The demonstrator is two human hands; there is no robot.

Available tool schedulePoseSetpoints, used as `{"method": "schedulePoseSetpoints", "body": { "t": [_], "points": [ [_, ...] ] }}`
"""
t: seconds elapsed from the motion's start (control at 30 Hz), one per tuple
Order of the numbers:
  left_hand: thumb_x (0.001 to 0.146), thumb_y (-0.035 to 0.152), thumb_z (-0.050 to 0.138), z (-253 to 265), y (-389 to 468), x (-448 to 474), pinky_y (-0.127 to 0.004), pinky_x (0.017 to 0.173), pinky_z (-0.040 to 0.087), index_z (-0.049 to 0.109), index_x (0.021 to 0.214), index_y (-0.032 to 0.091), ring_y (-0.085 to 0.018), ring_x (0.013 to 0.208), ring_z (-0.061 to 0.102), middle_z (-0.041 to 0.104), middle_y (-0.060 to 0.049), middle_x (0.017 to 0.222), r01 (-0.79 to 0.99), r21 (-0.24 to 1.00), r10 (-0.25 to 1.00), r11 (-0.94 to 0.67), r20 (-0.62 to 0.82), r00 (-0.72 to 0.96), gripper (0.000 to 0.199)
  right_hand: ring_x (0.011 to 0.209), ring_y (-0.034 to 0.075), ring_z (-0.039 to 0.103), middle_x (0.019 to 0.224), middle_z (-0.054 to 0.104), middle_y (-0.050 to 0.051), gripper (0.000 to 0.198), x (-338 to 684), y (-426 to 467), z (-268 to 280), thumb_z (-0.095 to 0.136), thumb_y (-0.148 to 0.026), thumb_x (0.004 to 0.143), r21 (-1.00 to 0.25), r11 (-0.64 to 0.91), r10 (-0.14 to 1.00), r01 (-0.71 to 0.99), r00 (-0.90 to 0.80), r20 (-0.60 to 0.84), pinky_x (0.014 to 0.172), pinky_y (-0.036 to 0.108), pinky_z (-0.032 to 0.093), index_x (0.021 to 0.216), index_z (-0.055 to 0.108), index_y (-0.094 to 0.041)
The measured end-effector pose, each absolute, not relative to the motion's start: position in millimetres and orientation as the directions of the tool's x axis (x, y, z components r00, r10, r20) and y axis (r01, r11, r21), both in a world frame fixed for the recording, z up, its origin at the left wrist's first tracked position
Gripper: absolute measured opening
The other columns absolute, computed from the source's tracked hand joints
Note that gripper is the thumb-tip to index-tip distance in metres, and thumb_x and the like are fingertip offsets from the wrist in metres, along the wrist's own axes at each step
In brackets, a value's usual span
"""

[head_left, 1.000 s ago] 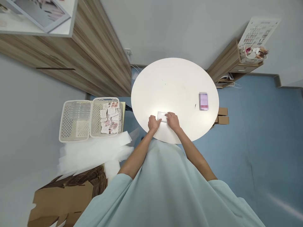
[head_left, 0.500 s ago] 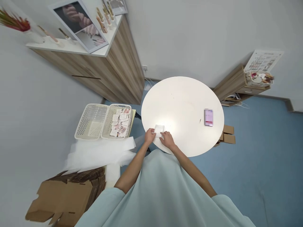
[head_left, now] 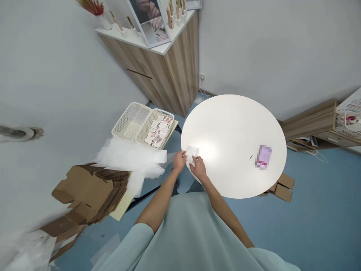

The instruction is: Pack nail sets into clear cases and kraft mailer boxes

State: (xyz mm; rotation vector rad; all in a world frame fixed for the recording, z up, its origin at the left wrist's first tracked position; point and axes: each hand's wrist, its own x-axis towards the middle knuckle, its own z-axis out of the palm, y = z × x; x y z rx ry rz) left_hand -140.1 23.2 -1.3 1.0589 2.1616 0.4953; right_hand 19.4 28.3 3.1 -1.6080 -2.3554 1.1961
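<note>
A small, square white packet [head_left: 192,151], apparently wrapped in thin foam sheet, lies at the near left edge of the round white table [head_left: 234,124]. My left hand [head_left: 179,161] grips its left side, fingers bent over the edge. From the near right corner, my right hand [head_left: 199,168] pinches the same packet with thumb and fingers. What is inside the wrapping is hidden.
Left of the table are white foam sheets [head_left: 128,158], a basket of small printed packets [head_left: 159,131], another basket [head_left: 126,126] and stacked flat cardboard boxes [head_left: 87,190]. A blurred pink-purple item [head_left: 263,157] lies on the table's right. A wooden cabinet [head_left: 180,64] stands behind.
My view has turned to the left, so the table appears farther right and more cardboard shows. Both hands stay at the packet, which now looks slightly rotated.
</note>
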Motion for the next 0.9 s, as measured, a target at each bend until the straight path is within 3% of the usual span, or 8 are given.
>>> {"method": "schedulePoseSetpoints", "body": {
  "t": [0.2, 0.4, 0.57, 0.8, 0.9],
  "points": [
    [0.099, 0.021, 0.061, 10, 15, -136, -0.037, 0.098, 0.053, 0.069, 0.126, 0.017, -0.026, 0.109, 0.070, 0.070, -0.016, 0.128, 0.562, 0.585, 0.809, 0.585, -0.364, -0.463, 0.029, 0.126, 0.031, 0.059, 0.131, 0.059, 0.017, 0.059, 21, 20, 11, 0.063, -0.031, 0.099, -0.654, 0.081, 0.858, 0.752, -0.387, -0.338, 0.109, 0.042, 0.049, 0.155, 0.056, -0.017],
    [0.102, 0.029, 0.058, 35, -32, -165, -0.037, 0.099, 0.055, 0.066, 0.130, 0.019, -0.024, 0.104, 0.072, 0.070, -0.013, 0.130, 0.491, 0.764, 0.871, 0.419, -0.184, -0.456, 0.031, 0.101, 0.025, 0.065, 0.125, 0.061, 0.014, 0.056, 7, -16, 39, 0.065, -0.040, 0.097, -0.745, 0.066, 0.904, 0.664, -0.355, -0.237, 0.098, 0.041, 0.057, 0.149, 0.062, -0.020],
    [0.101, 0.033, 0.057, 57, -133, -240, -0.034, 0.098, 0.058, 0.066, 0.129, 0.022, -0.022, 0.107, 0.072, 0.072, -0.010, 0.130, 0.418, 0.843, 0.860, 0.339, -0.097, -0.502, 0.031, 0.090, 0.023, 0.065, 0.118, 0.064, 0.011, 0.055, -49, -65, 72, 0.064, -0.048, 0.098, -0.798, 0.144, 0.868, 0.585, -0.462, -0.183, 0.091, 0.041, 0.059, 0.148, 0.064, -0.025],
    [0.099, 0.040, 0.054, 55, -310, -371, -0.041, 0.110, 0.052, 0.068, 0.126, 0.026, -0.029, 0.123, 0.067, 0.071, -0.010, 0.129, 0.497, 0.688, 0.723, 0.529, -0.059, -0.688, 0.033, 0.092, 0.023, 0.065, 0.121, 0.065, 0.011, 0.057, -130, -143, 91, 0.063, -0.051, 0.098, -0.801, 0.207, 0.766, 0.562, -0.602, -0.225, 0.080, 0.037, 0.060, 0.149, 0.062, -0.027],
    [0.095, 0.043, 0.059, 41, -357, -408, -0.047, 0.112, 0.050, 0.068, 0.128, 0.025, -0.035, 0.128, 0.063, 0.070, -0.013, 0.129, 0.509, 0.578, 0.686, 0.638, -0.126, -0.716, 0.038, 0.093, 0.023, 0.065, 0.122, 0.066, 0.011, 0.057, -152, -169, 90, 0.064, -0.052, 0.097, -0.811, 0.195, 0.723, 0.552, -0.640, -0.262, 0.079, 0.036, 0.059, 0.148, 0.064, -0.026]
  ]
}}
